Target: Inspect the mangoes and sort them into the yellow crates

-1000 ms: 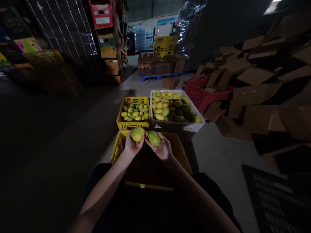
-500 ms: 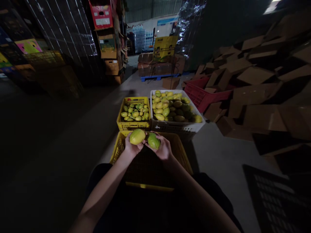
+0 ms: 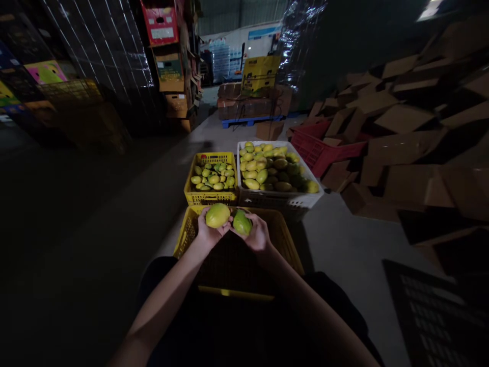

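My left hand [image 3: 207,233] is closed around a yellow mango [image 3: 217,215], cradling it from below and the side. A smaller green mango [image 3: 241,224] is gripped in my right hand [image 3: 260,234], its fingers wrapped over the right side. The two fruits are close together, with a narrow gap between them. Both hands hover above a yellow plastic crate [image 3: 184,238] between my knees; its inside is dark. Just beyond stand a smaller-looking yellow crate [image 3: 209,199] of greenish mangoes [image 3: 214,179] and a white crate [image 3: 303,200] heaped with yellower mangoes [image 3: 280,164].
A red crate [image 3: 319,153] and a large pile of cardboard boxes [image 3: 405,122] lie on the right. Boxes on a blue pallet [image 3: 250,122] stand farther back. Stacked cartons [image 3: 170,74] rise at the left. A dark slatted shape [image 3: 435,311] lies at the lower right.
The yellow mango in my left hand has shifted very slightly right and turned a little. My right hand keeps the green mango almost in place.
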A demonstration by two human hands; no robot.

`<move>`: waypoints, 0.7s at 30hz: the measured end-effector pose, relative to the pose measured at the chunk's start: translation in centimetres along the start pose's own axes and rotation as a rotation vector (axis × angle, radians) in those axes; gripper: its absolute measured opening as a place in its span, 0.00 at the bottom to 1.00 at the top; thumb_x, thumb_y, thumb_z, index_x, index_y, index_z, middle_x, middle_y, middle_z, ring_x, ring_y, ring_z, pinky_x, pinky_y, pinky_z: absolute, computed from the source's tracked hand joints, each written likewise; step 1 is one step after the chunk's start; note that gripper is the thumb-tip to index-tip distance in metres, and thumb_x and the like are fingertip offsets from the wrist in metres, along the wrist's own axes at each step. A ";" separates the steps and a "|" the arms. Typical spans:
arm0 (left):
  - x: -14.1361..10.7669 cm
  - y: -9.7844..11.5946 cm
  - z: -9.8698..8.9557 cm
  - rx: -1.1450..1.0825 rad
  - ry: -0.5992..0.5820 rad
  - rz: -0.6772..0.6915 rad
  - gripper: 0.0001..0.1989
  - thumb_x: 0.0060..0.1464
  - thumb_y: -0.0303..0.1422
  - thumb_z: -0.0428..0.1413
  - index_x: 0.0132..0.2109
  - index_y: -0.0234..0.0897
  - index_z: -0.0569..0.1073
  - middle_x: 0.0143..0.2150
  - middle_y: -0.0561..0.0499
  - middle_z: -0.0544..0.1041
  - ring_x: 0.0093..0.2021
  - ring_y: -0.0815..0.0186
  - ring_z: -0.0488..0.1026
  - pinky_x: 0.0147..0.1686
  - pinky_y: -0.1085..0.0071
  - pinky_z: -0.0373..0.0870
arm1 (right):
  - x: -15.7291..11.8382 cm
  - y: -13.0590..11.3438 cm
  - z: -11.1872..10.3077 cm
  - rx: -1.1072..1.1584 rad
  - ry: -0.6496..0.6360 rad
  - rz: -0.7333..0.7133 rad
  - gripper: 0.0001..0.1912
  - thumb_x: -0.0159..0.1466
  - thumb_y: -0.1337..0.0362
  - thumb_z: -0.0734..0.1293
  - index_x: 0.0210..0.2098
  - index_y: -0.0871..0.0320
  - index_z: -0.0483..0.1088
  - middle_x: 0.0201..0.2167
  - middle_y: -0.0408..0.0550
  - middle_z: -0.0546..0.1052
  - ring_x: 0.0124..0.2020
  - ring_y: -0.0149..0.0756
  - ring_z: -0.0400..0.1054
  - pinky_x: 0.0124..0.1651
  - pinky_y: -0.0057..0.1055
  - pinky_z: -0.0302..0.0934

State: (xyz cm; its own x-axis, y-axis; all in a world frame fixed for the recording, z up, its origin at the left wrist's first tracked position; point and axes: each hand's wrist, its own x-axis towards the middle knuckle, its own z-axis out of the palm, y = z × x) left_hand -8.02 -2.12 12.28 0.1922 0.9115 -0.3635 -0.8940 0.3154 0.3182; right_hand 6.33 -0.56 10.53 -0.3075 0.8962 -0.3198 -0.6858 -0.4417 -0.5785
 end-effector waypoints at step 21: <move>-0.1 0.6 0.4 -0.055 0.074 0.037 0.15 0.58 0.41 0.52 0.40 0.32 0.73 0.30 0.46 0.77 0.29 0.66 0.77 0.25 0.78 0.75 | 0.0 -0.1 -0.1 -0.013 0.014 0.021 0.09 0.57 0.67 0.63 0.35 0.56 0.73 0.29 0.45 0.81 0.30 0.40 0.75 0.44 0.45 0.70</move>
State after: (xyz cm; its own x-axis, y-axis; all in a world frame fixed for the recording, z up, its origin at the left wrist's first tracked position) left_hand -8.44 -1.90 12.86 0.1300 0.8998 -0.4165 -0.9213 0.2649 0.2847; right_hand 6.51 -0.56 10.50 -0.3124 0.8861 -0.3424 -0.6705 -0.4610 -0.5812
